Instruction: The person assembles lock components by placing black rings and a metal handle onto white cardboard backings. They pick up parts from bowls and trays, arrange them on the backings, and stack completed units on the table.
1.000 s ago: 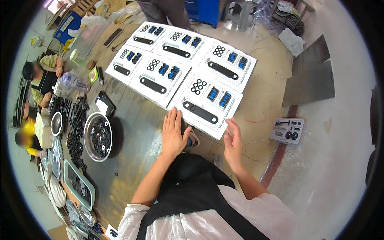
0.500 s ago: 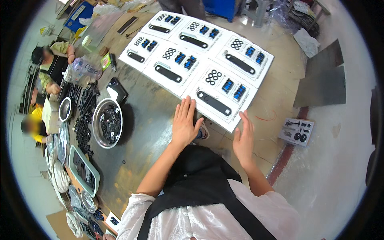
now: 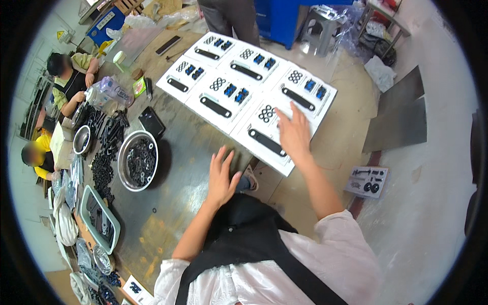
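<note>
Several white cards (image 3: pixel 244 117) lie edge to edge on the dark table. On each sit a black slotted bar, a cluster of black rings and small blue-and-black pieces. My right hand (image 3: pixel 296 133) is over the nearest card, its fingers stretched and its fingertips by the black rings (image 3: pixel 267 113). It covers part of that card, with its blue-and-black pieces. Whether the fingertips touch cannot be told. Beside the black bar (image 3: pixel 266 142) of that card, my left hand (image 3: pixel 222 178) hovers apart from the cards, fingers spread and holding nothing.
Left on the table (image 3: pixel 178 178) are a metal bowl (image 3: pixel 121 165) of black parts, a phone (image 3: pixel 151 122), heaped black pieces (image 3: pixel 104 170) and a pale green tray (image 3: pixel 116 231). Two people (image 3: pixel 71 76) work at the far left. Someone's legs (image 3: pixel 231 18) stand beyond the table.
My right hand has moved from the near card's right edge up over the card. My left hand has drawn back from the card's near edge. The view has shifted slightly.
</note>
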`<move>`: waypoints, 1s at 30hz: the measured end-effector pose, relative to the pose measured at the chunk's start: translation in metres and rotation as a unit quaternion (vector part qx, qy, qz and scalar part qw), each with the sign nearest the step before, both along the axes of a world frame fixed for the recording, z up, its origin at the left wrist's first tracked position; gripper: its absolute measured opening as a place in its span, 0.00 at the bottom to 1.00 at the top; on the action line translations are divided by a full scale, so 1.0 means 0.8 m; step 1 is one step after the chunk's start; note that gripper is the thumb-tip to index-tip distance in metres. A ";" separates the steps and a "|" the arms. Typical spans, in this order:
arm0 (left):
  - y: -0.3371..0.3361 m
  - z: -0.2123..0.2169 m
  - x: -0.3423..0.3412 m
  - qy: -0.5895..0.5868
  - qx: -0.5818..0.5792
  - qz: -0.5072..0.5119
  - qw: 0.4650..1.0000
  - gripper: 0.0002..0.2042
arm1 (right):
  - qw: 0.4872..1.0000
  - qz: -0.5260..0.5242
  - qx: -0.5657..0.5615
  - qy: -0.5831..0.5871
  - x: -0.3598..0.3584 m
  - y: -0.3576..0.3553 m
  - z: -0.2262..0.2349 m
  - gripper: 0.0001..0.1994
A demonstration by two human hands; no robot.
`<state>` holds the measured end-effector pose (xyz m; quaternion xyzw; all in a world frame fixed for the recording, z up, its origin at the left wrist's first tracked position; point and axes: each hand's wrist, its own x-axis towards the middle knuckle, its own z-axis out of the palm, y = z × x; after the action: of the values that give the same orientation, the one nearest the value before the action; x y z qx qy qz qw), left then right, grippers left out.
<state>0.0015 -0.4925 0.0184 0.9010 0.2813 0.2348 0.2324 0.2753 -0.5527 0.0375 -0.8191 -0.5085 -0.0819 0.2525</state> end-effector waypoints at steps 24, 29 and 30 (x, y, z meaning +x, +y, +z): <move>-0.130 0.022 -0.290 -0.046 -0.058 0.309 0.948 0.16 | 0.998 0.005 0.006 -0.063 -0.010 0.036 -0.031 0.21; -0.141 0.024 -0.438 0.076 0.124 0.464 0.874 0.15 | 0.999 0.022 0.028 0.017 -0.050 -0.005 -0.002 0.20; -0.159 0.030 -0.486 0.072 0.134 0.535 0.831 0.14 | 0.997 0.061 0.043 0.037 -0.075 -0.009 0.015 0.19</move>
<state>-0.3871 -0.6197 0.0426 0.6462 0.7011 0.2926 -0.0732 0.2155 -0.5599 0.0497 -0.7775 -0.5439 -0.0574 0.3103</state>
